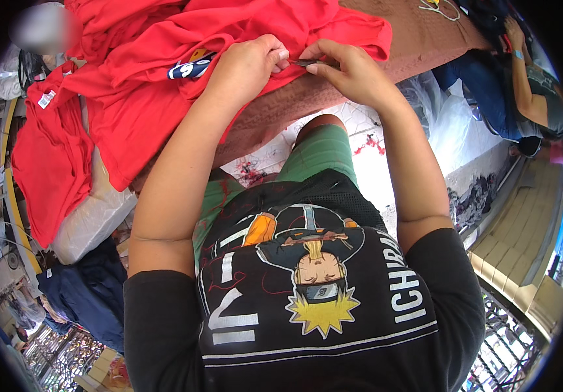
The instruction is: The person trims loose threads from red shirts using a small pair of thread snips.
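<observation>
Your left hand [245,65] is bunched on the red garment [229,32], its fingers [275,55] closed together on a fold of the cloth near its edge. Your right hand [353,72] sits just beside it, fingers [321,67] clamped on a small dark tool [304,63], which looks like a thread snip or seam cutter, though it is too small to tell for sure. The tool lies between your two sets of fingers, its tip toward the left fingers and the pinched fold; its long axis runs roughly level across the view, from your right hand toward your left.

By the look of it, you are in the middle of trimming or picking at the garment's edge. The next move seems to call for a taut fold held steady by the left fingers and a short, careful stroke of the tool, kept clear of your left fingertips.

The garment spreads up and away from your fingers over the brown-covered bench [419,39], with more red cloth [49,150] hanging well off to the left of them. Another person [530,85] sits far to the right of your right fingers.
</observation>
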### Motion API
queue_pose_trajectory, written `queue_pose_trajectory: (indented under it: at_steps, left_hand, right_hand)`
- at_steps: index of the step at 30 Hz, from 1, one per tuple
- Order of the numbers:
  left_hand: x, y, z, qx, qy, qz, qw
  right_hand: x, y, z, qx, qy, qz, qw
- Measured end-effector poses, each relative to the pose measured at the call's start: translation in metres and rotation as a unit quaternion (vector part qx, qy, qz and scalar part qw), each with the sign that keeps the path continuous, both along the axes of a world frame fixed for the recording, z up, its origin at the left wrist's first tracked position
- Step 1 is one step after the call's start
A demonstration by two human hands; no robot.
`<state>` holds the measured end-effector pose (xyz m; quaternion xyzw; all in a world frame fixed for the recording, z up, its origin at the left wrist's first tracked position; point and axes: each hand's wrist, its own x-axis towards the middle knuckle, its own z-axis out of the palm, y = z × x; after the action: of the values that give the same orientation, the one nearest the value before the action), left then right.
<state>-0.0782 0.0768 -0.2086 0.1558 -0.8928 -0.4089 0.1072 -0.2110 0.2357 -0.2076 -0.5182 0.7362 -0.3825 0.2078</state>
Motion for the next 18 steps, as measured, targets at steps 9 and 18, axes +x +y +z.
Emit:
queue_pose_trajectory:
  at_steps: [9, 18]
  left_hand:
    - [0.002, 0.002, 0.004, 0.035, -0.017, 0.007, 0.999]
    - [0.065, 0.004, 0.111, 0.01, 0.026, -0.303, 0.953]
  right_hand:
    - [0.002, -0.004, 0.007, 0.02, 0.105, 0.01, 0.994]
    - [-0.023, 0.028, 0.034, -0.109, -0.024, -0.048, 0.993]
